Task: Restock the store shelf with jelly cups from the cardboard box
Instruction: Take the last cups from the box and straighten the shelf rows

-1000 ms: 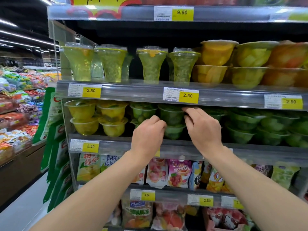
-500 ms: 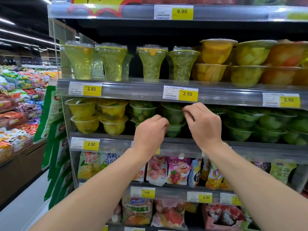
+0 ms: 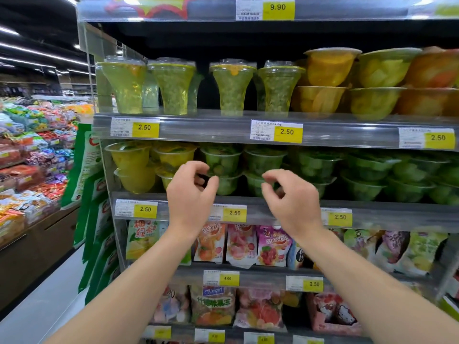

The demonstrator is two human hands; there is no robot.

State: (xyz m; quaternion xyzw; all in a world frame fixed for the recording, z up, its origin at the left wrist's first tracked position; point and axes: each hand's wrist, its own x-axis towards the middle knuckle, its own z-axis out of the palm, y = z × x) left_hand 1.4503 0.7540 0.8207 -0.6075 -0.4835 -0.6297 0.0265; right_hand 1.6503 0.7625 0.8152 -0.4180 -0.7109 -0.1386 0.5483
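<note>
Far left: snack aisle [image 3: 32,155]. Shelf unit [image 3: 248,207], middle tier: yellow jelly cups [image 3: 129,167] stacked in twos at left; green jelly cups [image 3: 263,161] stacked in twos to the right. Left hand [image 3: 191,194]: raised before the cups, fingers loosely curled, empty. Right hand [image 3: 291,198]: likewise, loosely curled, empty. Tier below: fruit pouches [image 3: 242,244]. Cardboard box: not in view.

aisle: pale floor [image 3: 37,301] at lower left | ceiling: dark, long strip lights [image 3: 42,53] | left: wooden-fronted display counter [image 3: 32,254] heaped with bright snack packets [image 3: 29,155] | shelving: yellow price tags [image 3: 288,132] along front edges
</note>
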